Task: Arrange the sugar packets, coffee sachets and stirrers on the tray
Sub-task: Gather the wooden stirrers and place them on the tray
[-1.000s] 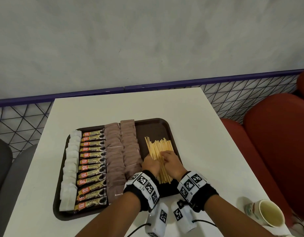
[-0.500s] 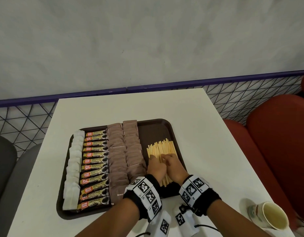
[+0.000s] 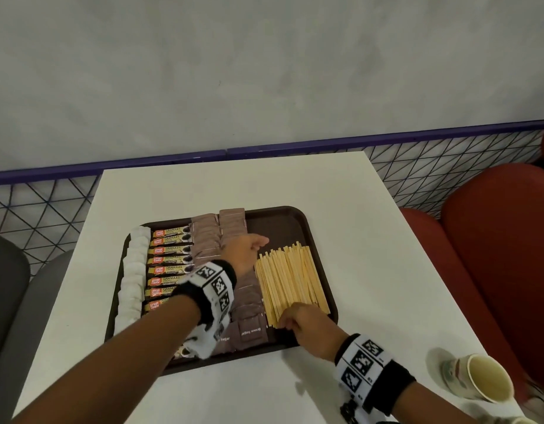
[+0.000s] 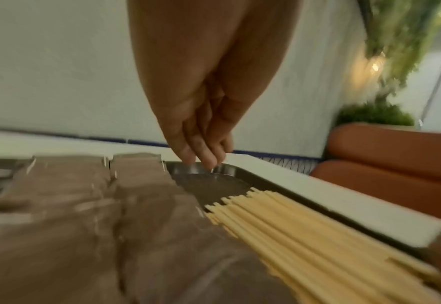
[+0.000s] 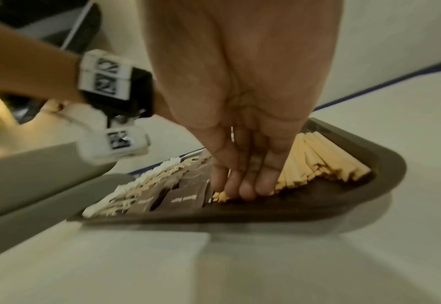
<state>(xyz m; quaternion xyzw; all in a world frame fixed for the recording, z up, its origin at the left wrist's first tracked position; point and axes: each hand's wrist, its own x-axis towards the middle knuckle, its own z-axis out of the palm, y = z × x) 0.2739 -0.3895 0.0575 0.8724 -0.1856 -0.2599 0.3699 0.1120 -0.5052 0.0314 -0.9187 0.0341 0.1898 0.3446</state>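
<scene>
A: Where are the stirrers (image 3: pixel 290 280)?
B: Flat in the tray (image 3: pixel 307 223), right part, fanned a little toward 12 o'clock, just beside the brown sugar packets (image 3: pixel 232 228) at their 9 o'clock. Coffee sachets (image 3: pixel 169 260) lie further toward 9.
A: The right hand (image 3: pixel 310 327)?
B: At the stirrers' 6 o'clock end, fingers (image 5: pixel 248 185) straight and pressed together, tips against the ends.
A: The left hand (image 3: pixel 244 250)?
B: Over the packets at the stirrers' 11 o'clock corner, fingers (image 4: pixel 201 148) straight, close together, holding nothing.

I read "GRANULES" on the gold-and-black coffee sachets (image 3: pixel 169 260) left of centre, and "Brown Sugar" on a brown sugar packet (image 3: pixel 251 330) at the tray's lower edge; the sachets' orange logo stays illegible.
</scene>
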